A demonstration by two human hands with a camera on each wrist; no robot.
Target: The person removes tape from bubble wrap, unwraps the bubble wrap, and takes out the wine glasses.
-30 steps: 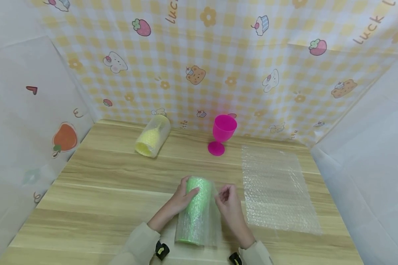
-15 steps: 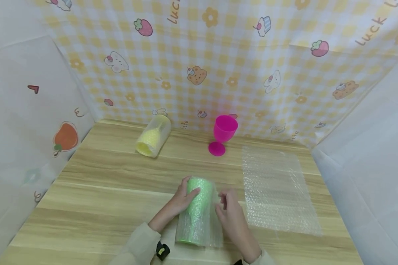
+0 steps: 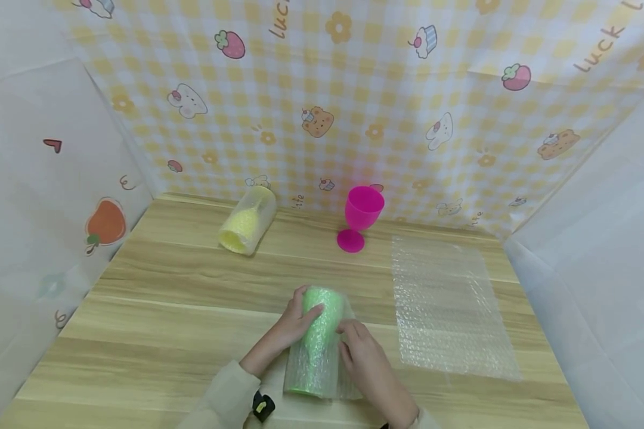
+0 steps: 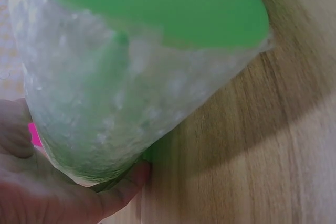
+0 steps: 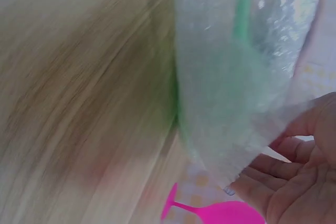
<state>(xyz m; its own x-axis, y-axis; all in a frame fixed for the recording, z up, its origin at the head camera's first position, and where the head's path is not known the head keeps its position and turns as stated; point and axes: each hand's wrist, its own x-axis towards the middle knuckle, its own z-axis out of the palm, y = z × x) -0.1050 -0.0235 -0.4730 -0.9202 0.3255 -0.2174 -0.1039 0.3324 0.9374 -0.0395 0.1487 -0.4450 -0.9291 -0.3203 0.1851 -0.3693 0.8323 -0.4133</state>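
Two grips | left hand (image 3: 292, 323): we're clasping the wrapped green goblet (image 3: 316, 338), likely for steadiness | right hand (image 3: 366, 357): we're pinching its bubble wrap (image 3: 328, 368)

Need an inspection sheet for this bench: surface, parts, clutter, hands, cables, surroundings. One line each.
Surface: wood-grain table, bare patches between items.
Job's things: green cup in bubble wrap, one edge loose; yellow cup, wrapped, on its side; pink cup, upright, unwrapped; spare sheet flat at right.
Clutter: nothing seen.
Hands: left hand grips the wrapped green cup; right hand at the loose edge, pinch unclear.
Cables: nothing seen.
Surroundings: checked cloth behind, white cloth at left.
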